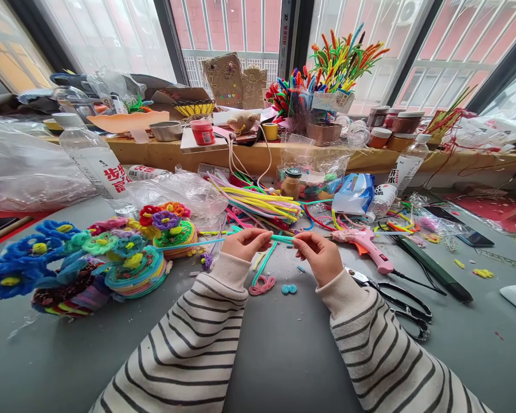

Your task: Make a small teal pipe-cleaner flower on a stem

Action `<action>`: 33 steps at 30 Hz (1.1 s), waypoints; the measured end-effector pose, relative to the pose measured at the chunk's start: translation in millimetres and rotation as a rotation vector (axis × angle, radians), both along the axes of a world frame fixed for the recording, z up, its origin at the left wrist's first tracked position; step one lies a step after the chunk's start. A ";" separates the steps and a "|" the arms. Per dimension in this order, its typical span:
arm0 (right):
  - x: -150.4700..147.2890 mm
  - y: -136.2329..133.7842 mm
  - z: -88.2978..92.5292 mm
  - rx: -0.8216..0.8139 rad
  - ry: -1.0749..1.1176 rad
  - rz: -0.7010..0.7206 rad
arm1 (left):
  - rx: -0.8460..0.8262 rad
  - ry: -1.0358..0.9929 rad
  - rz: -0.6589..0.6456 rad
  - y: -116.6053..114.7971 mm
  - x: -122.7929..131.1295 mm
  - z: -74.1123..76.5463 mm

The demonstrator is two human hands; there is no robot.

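Left hand (247, 243) and right hand (320, 255) pinch a turquoise pipe cleaner (282, 237), apparently shaping it; the next move likely calls for steady tension.

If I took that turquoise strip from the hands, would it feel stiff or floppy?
The turquoise strip is probably light: the left hand and right hand merely pinch it. Being thin, it likely bends easily, though it may have some stiffness, spanning the gap fairly straight.

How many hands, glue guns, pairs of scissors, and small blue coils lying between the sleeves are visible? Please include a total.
Left hand and right hand: 2
Glue gun: 1
Scissors: 1 pair
Small blue coils: 2
Total: 6
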State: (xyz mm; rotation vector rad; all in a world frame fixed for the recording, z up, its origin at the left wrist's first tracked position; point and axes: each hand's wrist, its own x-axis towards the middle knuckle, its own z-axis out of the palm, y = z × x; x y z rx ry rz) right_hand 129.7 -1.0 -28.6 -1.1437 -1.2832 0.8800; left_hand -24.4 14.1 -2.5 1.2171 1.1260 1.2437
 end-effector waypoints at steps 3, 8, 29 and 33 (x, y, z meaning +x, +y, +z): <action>-0.1 -0.9 0.9 0.007 -0.007 0.004 | -0.084 -0.030 -0.009 0.0 0.4 2.4; -0.6 0.8 1.7 -0.037 0.127 0.053 | -0.294 -0.209 -0.045 2.2 -0.7 5.6; -0.3 -4.5 4.0 0.262 -0.426 -0.092 | 0.941 0.726 0.059 -0.1 0.2 -8.7; -4.6 -8.5 8.5 0.421 -0.507 -0.018 | 1.056 1.020 -0.162 1.1 5.3 -18.7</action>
